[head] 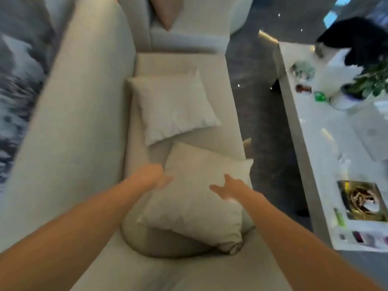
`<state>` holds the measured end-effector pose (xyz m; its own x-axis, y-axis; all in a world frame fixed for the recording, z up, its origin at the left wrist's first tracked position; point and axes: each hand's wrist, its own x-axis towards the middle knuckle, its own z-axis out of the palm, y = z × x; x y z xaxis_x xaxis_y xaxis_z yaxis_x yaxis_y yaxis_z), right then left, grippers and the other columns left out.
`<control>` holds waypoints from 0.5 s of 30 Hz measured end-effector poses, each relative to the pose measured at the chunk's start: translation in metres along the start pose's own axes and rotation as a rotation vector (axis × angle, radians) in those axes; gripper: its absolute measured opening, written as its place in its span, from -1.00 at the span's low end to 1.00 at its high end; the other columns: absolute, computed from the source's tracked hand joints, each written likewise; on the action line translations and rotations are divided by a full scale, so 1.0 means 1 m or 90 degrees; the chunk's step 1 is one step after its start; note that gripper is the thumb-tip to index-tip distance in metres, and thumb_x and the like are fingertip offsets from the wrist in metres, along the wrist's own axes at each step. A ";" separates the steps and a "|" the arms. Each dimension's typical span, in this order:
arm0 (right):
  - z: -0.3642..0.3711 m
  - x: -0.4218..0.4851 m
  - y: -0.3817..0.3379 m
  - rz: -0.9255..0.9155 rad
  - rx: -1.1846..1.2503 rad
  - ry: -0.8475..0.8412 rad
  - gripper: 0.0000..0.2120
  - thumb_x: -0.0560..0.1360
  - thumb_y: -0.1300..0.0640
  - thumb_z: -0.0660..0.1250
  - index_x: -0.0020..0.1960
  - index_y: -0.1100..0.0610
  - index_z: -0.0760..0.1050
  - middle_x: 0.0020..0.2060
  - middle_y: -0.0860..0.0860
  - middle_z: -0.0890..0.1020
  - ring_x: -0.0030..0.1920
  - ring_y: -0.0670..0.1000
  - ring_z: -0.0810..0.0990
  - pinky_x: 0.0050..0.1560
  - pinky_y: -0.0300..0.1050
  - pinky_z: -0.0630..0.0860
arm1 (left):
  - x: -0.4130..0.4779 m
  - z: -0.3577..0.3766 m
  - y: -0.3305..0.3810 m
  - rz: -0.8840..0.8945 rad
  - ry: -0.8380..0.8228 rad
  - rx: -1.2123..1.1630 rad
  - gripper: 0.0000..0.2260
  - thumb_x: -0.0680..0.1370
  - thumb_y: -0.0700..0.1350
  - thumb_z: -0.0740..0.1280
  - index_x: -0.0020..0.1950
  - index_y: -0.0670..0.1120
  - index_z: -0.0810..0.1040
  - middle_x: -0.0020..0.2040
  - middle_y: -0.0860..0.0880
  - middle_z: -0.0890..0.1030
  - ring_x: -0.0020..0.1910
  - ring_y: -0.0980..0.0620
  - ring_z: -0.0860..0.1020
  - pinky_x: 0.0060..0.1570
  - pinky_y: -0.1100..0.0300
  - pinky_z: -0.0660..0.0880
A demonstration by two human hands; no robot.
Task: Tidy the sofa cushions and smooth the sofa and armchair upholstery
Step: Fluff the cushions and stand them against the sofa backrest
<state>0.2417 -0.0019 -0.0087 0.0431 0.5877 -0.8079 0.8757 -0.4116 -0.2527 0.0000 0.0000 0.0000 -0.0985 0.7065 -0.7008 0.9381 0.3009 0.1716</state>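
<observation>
A pale beige sofa point(88, 127) runs away from me, with its backrest on the left. Near me a cream cushion point(195, 206) lies tilted on top of a darker beige cushion point(159, 242). My left hand point(153, 177) grips the cream cushion's left edge. Spread above the same cushion's right side is my right hand point(228, 187), fingers apart, touching or just over it. A second cream cushion point(172, 108) lies flat further along the seat. Beyond the sofa's end stands a pale armchair point(189, 38) with a pinkish-brown cushion point(168, 11) on it.
A long white coffee table point(327, 143) stands to the right, carrying a plant point(373, 80), a small tray point(361, 200), magazines and small items. A strip of dark floor point(262, 114) separates it from the sofa. A grey patterned wall panel point(16, 80) is behind the backrest.
</observation>
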 end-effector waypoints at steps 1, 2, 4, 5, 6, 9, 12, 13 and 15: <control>0.019 0.023 0.013 0.050 0.027 0.007 -0.10 0.46 -0.39 0.16 0.57 0.03 -0.16 0.57 0.20 -0.01 0.52 0.29 0.10 0.47 0.23 0.15 | 0.023 0.022 -0.004 -0.006 0.011 -0.023 -0.47 0.60 0.19 0.17 0.35 -0.20 0.44 0.35 -0.23 0.49 0.32 -0.19 0.46 0.25 0.01 0.41; 0.037 0.048 0.027 0.106 0.068 0.038 -0.04 0.42 -0.44 0.16 0.55 -0.04 -0.27 0.57 0.19 -0.14 0.54 0.30 -0.04 0.49 0.28 0.04 | 0.046 0.043 -0.012 -0.012 0.013 -0.078 -0.46 0.58 0.19 0.22 0.36 -0.21 0.41 0.36 -0.23 0.47 0.34 -0.21 0.43 0.29 -0.03 0.36; 0.078 0.083 0.057 0.174 0.193 0.089 -0.01 0.38 -0.47 0.20 0.52 -0.15 -0.33 0.57 0.18 -0.15 0.54 0.28 -0.12 0.50 0.31 -0.02 | 0.078 0.089 -0.024 -0.013 0.007 -0.211 -0.36 0.52 0.20 0.34 0.40 -0.24 0.35 0.38 -0.21 0.46 0.39 -0.22 0.38 0.39 -0.09 0.25; 0.097 0.097 0.069 0.178 0.272 0.109 -0.02 0.37 -0.46 0.22 0.51 -0.21 -0.33 0.57 0.18 -0.11 0.54 0.28 -0.07 0.49 0.30 0.01 | 0.091 0.107 -0.028 -0.007 0.005 -0.245 -0.23 0.47 0.25 0.37 0.47 -0.22 0.26 0.43 -0.19 0.40 0.42 -0.21 0.33 0.43 -0.08 0.21; 0.113 0.106 0.076 0.177 0.325 0.129 -0.04 0.37 -0.44 0.24 0.49 -0.26 -0.33 0.57 0.19 -0.06 0.52 0.29 0.02 0.49 0.29 0.06 | 0.099 0.120 -0.031 -0.019 -0.017 -0.264 -0.08 0.41 0.32 0.38 0.54 -0.19 0.10 0.50 -0.19 0.29 0.46 -0.19 0.27 0.45 -0.05 0.19; 0.145 0.122 0.092 0.163 0.394 0.213 -0.13 0.38 -0.39 0.27 0.45 -0.38 -0.26 0.51 0.24 0.12 0.41 0.35 0.23 0.43 0.31 0.18 | 0.119 0.142 -0.045 -0.030 -0.040 -0.370 0.18 0.24 0.35 0.50 0.57 -0.05 -0.16 0.55 -0.17 0.13 0.49 -0.16 0.20 0.46 -0.03 0.21; 0.138 0.116 0.092 0.172 0.476 0.194 -0.17 0.36 -0.43 0.25 0.44 -0.42 -0.20 0.51 0.15 0.16 0.41 0.32 0.25 0.40 0.30 0.20 | 0.101 0.129 -0.043 0.023 0.026 -0.425 0.09 0.21 0.25 0.58 0.53 -0.03 0.05 0.46 -0.09 0.32 0.39 -0.09 0.34 0.36 -0.02 0.34; 0.130 0.110 0.089 0.171 0.520 0.176 -0.14 0.32 -0.48 0.22 0.47 -0.37 -0.16 0.52 0.11 0.17 0.43 0.29 0.24 0.42 0.28 0.20 | 0.086 0.118 -0.041 0.049 0.057 -0.400 0.01 0.24 0.24 0.57 0.51 -0.01 0.10 0.42 -0.06 0.36 0.35 -0.07 0.38 0.31 0.00 0.38; 0.118 0.094 0.078 0.188 0.608 0.132 0.02 0.19 -0.59 0.15 0.53 -0.15 0.04 0.51 0.08 0.26 0.45 0.23 0.26 0.45 0.26 0.19 | 0.046 0.084 -0.038 0.099 0.123 -0.336 -0.11 0.31 0.26 0.50 0.48 0.02 0.14 0.38 0.00 0.38 0.30 -0.03 0.42 0.22 0.08 0.40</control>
<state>0.2571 -0.0602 -0.1672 0.3570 0.4449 -0.8213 0.0713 -0.8897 -0.4510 -0.0123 -0.0323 -0.0970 -0.0778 0.8571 -0.5093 0.6584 0.4278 0.6193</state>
